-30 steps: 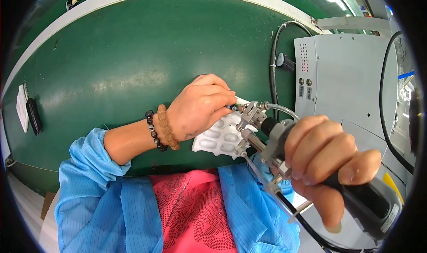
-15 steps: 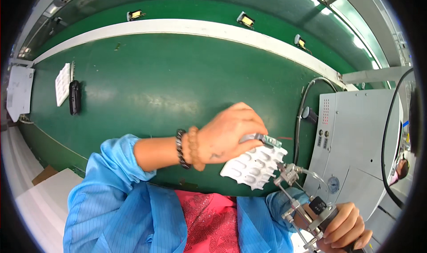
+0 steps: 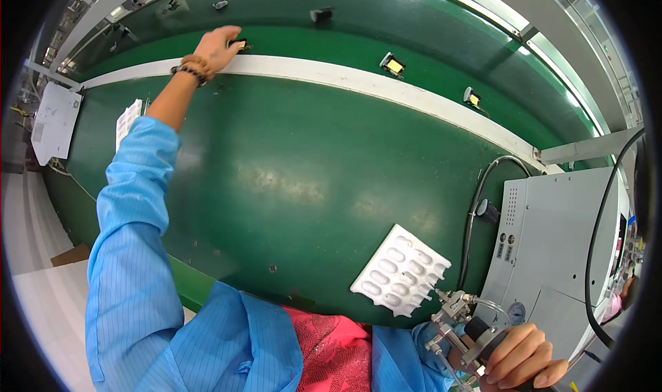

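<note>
Two hands work far apart here. The left hand (image 3: 215, 47) is stretched out to the far side of the green table (image 3: 289, 178), its fingers curled over a small dark component (image 3: 239, 44) that sits at the white strip (image 3: 358, 85) crossing the table; whether its grip has closed on the part I cannot tell. A beaded bracelet (image 3: 193, 66) rings the wrist, and the blue sleeve (image 3: 131, 206) runs back toward the lower edge. More small components lie beyond the strip, one with a yellow face (image 3: 392, 64) and another further right (image 3: 472, 97).

The right hand (image 3: 520, 356) is wrapped tight around the dark handle of a metal dispensing tool (image 3: 458, 323), whose long axis points up and to the left, nozzle just beside a white blister tray (image 3: 400, 269). The tray lies flat on the table near its front edge, turned at a slant, rows of oval pockets facing up. A grey control box (image 3: 558, 240) stands right of it. At far left lie a second white tray (image 3: 128, 119) and a white sheet (image 3: 54, 119).
</note>
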The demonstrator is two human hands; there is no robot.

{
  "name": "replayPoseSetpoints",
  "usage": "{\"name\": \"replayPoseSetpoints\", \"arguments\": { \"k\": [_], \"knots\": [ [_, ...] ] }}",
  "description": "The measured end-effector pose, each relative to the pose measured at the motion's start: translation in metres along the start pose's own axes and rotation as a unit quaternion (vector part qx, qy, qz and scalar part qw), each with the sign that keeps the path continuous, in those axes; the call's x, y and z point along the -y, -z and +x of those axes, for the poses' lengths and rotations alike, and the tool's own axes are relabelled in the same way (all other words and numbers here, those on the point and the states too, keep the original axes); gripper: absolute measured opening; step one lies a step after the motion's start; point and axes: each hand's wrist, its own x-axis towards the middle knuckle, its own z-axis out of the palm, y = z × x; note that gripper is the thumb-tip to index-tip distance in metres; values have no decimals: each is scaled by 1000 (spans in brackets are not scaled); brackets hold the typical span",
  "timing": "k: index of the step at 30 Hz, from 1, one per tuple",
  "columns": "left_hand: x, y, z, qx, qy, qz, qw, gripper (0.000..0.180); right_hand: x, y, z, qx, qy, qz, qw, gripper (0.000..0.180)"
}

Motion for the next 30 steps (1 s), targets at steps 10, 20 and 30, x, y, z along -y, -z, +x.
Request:
{"name": "replayPoseSetpoints", "arguments": {
  "k": [10,20,30],
  "knots": [
    [16,-4,4,-65,43,-71,994,30,-6,-9,8,-11,-7,-21,1000,50],
    [-283,12,-157,107,-270,-373,881,26,-3,4,-3,33,-10,-10,999,54],
    [-361,-45,-237,92,-333,-384,856,33,6,2,-13,-59,37,-9,997,46]
  ]
}}
